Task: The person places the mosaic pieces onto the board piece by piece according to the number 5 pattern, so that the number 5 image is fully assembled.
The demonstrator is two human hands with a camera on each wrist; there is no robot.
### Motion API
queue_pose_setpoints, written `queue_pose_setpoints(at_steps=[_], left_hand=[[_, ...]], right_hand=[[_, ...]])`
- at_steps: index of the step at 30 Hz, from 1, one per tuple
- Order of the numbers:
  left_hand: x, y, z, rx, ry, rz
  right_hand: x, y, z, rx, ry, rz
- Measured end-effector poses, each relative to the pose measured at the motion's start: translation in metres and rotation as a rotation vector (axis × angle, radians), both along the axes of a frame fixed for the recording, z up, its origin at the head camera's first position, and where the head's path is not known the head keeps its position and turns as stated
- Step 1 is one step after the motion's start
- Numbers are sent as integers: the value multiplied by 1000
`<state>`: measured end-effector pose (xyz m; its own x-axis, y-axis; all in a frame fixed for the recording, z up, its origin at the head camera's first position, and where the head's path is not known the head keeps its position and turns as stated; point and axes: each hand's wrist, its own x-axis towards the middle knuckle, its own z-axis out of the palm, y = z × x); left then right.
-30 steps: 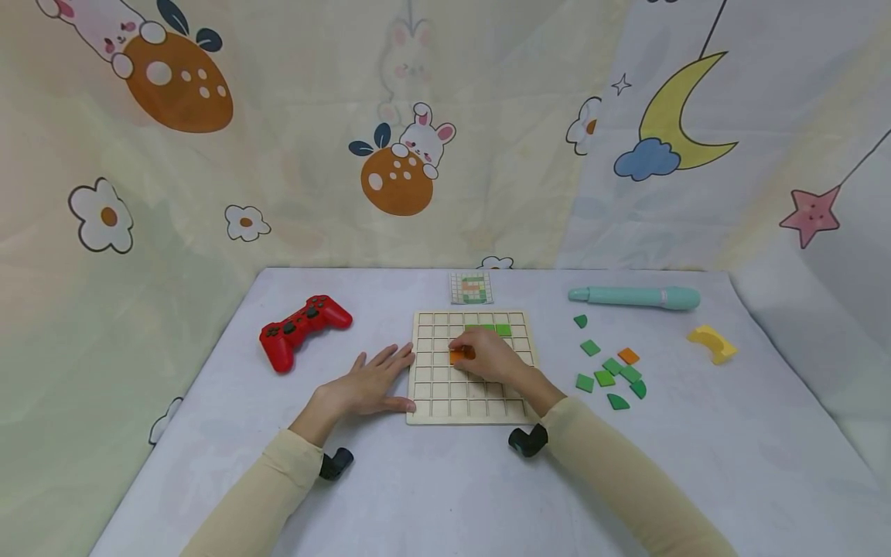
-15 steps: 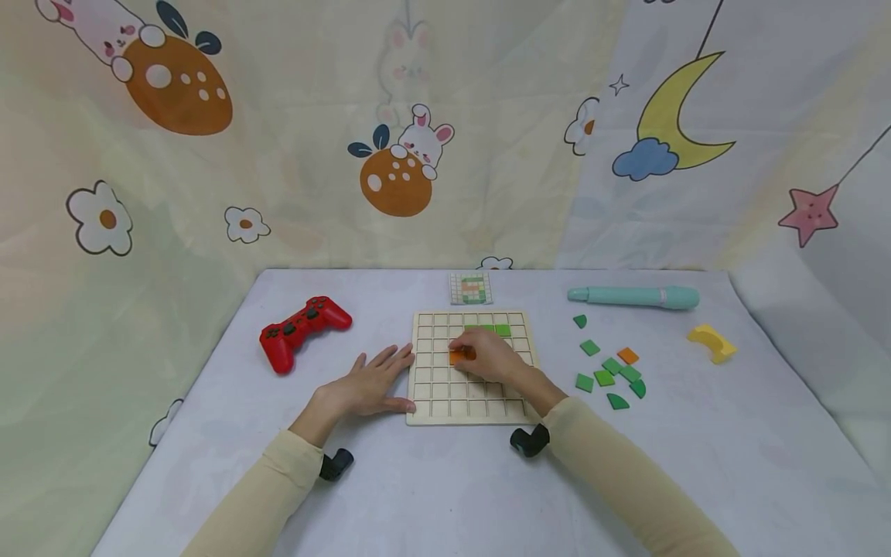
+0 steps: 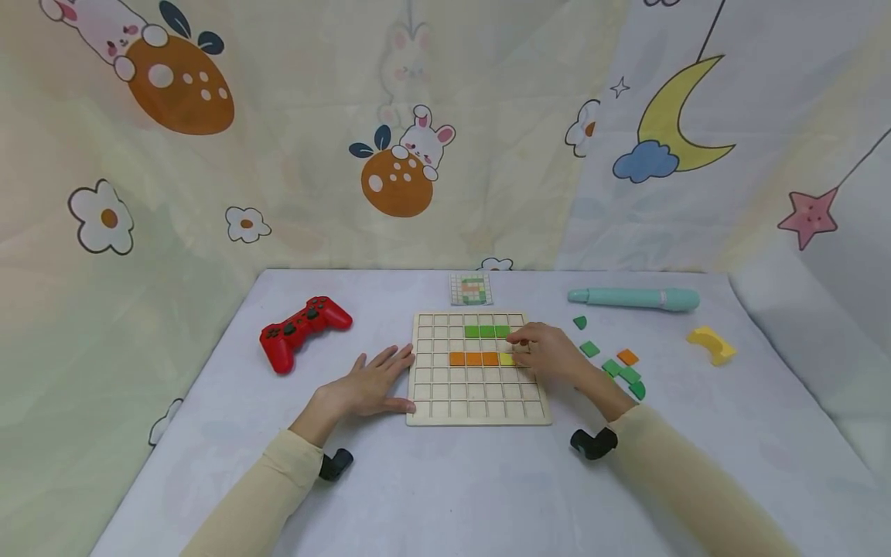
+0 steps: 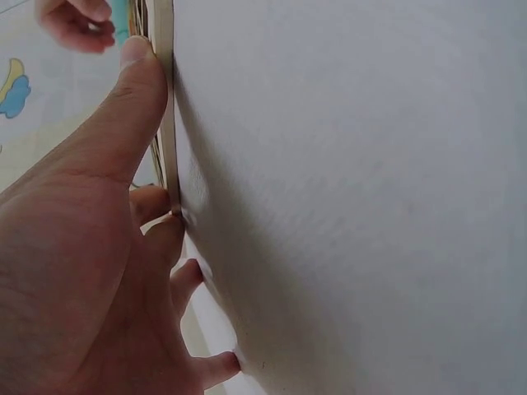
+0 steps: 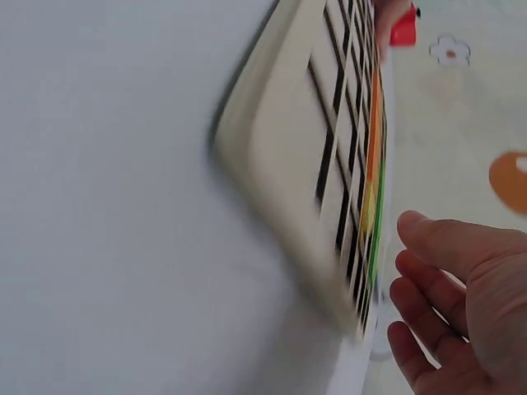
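A white cloth covers the table (image 3: pixel 445 495), and two cream sleeves (image 3: pixel 267 499) reach in over its near edge, a black device (image 3: pixel 336 465) at each wrist. The left hand (image 3: pixel 369 387) lies with fingers spread wide, thumb and fingertips against the left edge of a square, pale wooden grid board (image 3: pixel 459 393). The right hand (image 3: pixel 557 357) hovers at the board's right side, fingers loosely curved and parted from the thumb. On the board sits a row of three flat, square orange tiles (image 3: pixel 473 359) with a flat yellow tile (image 3: pixel 506 359) beside their right end; farther back are three square light-green tiles (image 3: pixel 488 332). Right of the board lie loose green pieces (image 3: pixel 589 349), an orange square (image 3: pixel 627 357) and, beyond them, a yellow arch-shaped block (image 3: pixel 711 343). A red game controller (image 3: pixel 304 331) lies to the left. Farthest back are a small grid-patterned card (image 3: pixel 471 289) and a teal, rod-shaped object (image 3: pixel 633 299), before a pale curtain (image 3: pixel 306 155) printed with rabbits and flowers.
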<state>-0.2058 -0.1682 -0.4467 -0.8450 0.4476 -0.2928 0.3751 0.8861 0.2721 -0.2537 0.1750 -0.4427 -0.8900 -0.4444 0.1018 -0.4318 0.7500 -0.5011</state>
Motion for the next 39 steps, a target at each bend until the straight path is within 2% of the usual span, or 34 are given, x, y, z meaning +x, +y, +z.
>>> queue_pose_setpoints(at_steps=[4, 9, 17, 21, 25, 39], left_hand=[[0, 1, 1, -4, -10, 3], [0, 1, 1, -2, -12, 6], [-2, -3, -2, 2, -3, -9], [-2, -3, -2, 2, -7, -14], [-2, -2, -4, 2, -3, -15], [-4, -3, -4, -3, 2, -18]], right_hand=[[2, 44, 1, 13, 22, -80], [7, 95, 4, 26, 5, -167], [17, 143, 0, 57, -49, -282], [19, 155, -4, 71, -60, -320], [20, 162, -6, 67, -33, -340], [20, 163, -11, 67, -39, -341]])
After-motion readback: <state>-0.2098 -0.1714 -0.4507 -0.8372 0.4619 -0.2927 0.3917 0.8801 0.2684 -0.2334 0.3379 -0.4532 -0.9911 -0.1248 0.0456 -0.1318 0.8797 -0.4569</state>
